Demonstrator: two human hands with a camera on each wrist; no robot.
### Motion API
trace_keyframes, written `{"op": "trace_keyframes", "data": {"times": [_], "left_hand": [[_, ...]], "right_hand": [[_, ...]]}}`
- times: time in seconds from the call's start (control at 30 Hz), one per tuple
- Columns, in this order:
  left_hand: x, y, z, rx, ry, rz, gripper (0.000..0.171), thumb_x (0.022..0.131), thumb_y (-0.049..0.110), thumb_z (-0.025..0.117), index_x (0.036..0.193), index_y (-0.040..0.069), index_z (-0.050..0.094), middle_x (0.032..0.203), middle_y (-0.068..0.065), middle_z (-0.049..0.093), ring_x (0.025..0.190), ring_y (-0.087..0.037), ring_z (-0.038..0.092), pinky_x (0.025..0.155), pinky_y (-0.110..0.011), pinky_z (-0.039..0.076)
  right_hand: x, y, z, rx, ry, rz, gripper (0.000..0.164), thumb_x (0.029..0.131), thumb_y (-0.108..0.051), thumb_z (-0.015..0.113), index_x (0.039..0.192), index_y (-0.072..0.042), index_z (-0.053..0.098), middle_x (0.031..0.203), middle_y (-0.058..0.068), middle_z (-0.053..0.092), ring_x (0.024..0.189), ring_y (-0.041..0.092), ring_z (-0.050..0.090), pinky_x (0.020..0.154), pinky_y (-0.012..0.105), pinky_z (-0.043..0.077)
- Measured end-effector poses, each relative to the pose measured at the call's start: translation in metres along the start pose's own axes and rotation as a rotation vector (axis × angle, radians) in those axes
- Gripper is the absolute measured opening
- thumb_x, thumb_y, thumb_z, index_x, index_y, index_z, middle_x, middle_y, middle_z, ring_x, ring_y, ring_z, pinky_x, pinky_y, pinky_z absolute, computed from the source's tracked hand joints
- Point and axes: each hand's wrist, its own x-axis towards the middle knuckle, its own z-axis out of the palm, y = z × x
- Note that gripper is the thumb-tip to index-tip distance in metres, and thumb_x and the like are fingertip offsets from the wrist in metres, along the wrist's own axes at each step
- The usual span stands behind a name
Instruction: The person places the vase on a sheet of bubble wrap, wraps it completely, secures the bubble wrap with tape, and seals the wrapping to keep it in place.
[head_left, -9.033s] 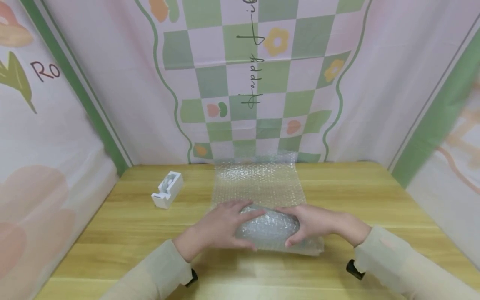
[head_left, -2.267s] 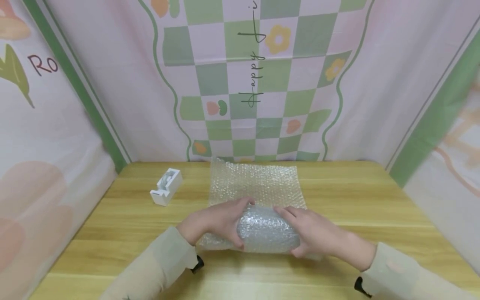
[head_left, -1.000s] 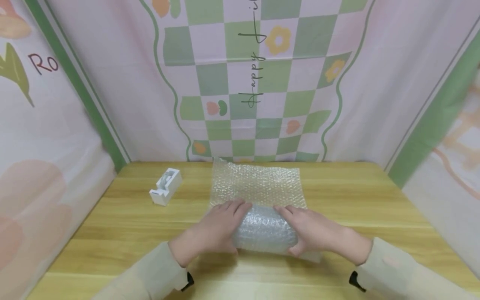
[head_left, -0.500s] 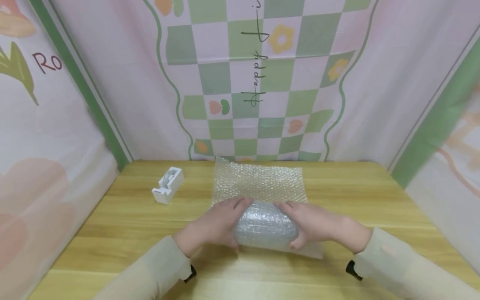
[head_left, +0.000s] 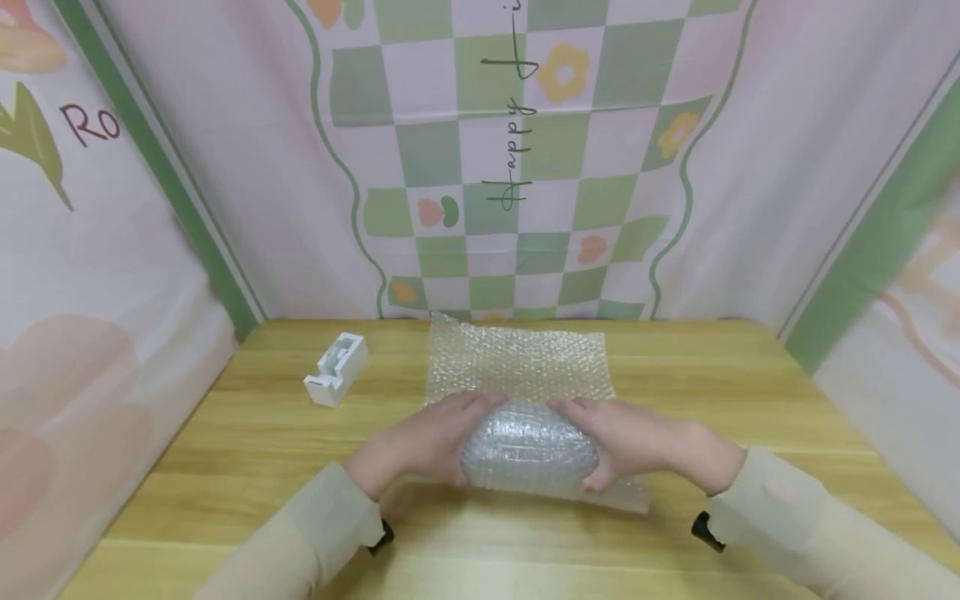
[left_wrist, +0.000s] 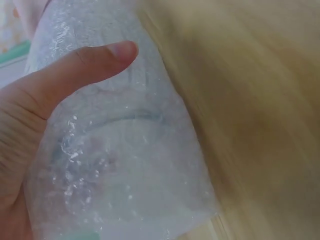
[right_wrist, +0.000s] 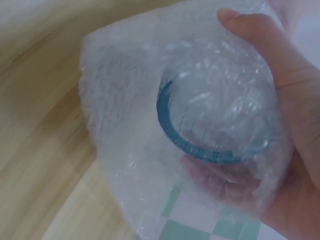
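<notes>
A roll of bubble wrap [head_left: 528,446] lies crosswise between my two hands, with a clear glass vessel inside it. Through the layers in the right wrist view, the vessel's round blue-green rim [right_wrist: 192,147] shows. My left hand [head_left: 431,442] grips the roll's left end, its thumb [left_wrist: 95,62] lying along the wrap on the near side. At the other end my right hand [head_left: 637,442] holds the roll, thumb in front and fingers over the top. Behind the roll a flat stretch of bubble wrap [head_left: 525,358] runs to the back of the table, its far left corner curling up.
A white tape dispenser [head_left: 336,371] stands at the back left of the wooden table [head_left: 225,500]. A patterned curtain [head_left: 495,167] hangs at the table's back edge, with more printed cloth on both sides.
Since nine seconds ago the wrap has become a tighter roll and its flat stretch looks shorter. My left hand has shifted its hold several times; lately both hands have moved only slightly.
</notes>
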Motion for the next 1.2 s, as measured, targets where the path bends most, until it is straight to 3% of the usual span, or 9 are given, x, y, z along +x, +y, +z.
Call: {"op": "trace_keyframes", "data": {"times": [0.2,0.4,0.63,0.77,0.97,1.2], "left_hand": [[0.003,-0.008,-0.001,-0.045,-0.007,0.05,0.127,0.056,0.013,0.099,0.16,0.012,0.026,0.15,-0.01,0.048,0.135,-0.029,0.047,0.112,-0.049,0.042],[0.005,-0.009,-0.009,-0.112,-0.062,0.068,0.127,0.055,0.009,0.097,0.16,0.011,0.026,0.151,-0.009,0.048,0.133,-0.027,0.049,0.111,-0.048,0.043],[0.009,-0.012,-0.012,-0.214,-0.119,0.073,0.125,0.057,0.008,0.096,0.16,0.014,0.026,0.15,-0.004,0.047,0.132,-0.022,0.049,0.11,-0.044,0.044],[0.009,-0.016,-0.012,-0.278,-0.129,0.073,0.124,0.058,0.006,0.095,0.16,0.016,0.026,0.151,-0.001,0.046,0.133,-0.019,0.048,0.11,-0.043,0.044],[0.01,-0.02,-0.009,-0.302,-0.122,0.081,0.122,0.058,0.008,0.095,0.16,0.016,0.027,0.15,-0.001,0.046,0.131,-0.019,0.049,0.108,-0.043,0.045],[0.009,-0.023,-0.005,-0.327,-0.113,0.056,0.123,0.059,0.008,0.094,0.16,0.016,0.025,0.152,-0.002,0.043,0.131,-0.02,0.048,0.108,-0.043,0.045]], "right_hand": [[0.0,0.007,0.001,0.101,-0.02,0.016,0.109,0.067,-0.034,0.093,0.148,0.011,0.036,0.133,0.024,0.059,0.112,0.035,0.063,0.097,0.051,0.054],[0.002,0.011,-0.001,0.199,-0.064,0.051,0.11,0.066,-0.035,0.093,0.149,0.008,0.036,0.124,0.017,0.063,0.101,0.025,0.065,0.087,0.044,0.058],[0.006,0.015,-0.004,0.244,-0.124,0.102,0.113,0.066,-0.04,0.092,0.151,0.007,0.034,0.13,0.019,0.059,0.109,0.031,0.062,0.094,0.054,0.054],[0.008,0.017,-0.007,0.281,-0.144,0.108,0.115,0.067,-0.042,0.092,0.152,0.008,0.033,0.138,0.024,0.055,0.117,0.037,0.059,0.1,0.058,0.049],[0.008,0.02,-0.007,0.366,-0.146,0.139,0.117,0.067,-0.04,0.093,0.154,0.008,0.032,0.146,0.029,0.048,0.123,0.042,0.056,0.105,0.061,0.045],[0.004,0.016,-0.009,0.276,-0.074,0.142,0.123,0.066,-0.048,0.092,0.158,0.002,0.026,0.156,0.03,0.036,0.137,0.048,0.042,0.113,0.063,0.035]]}}
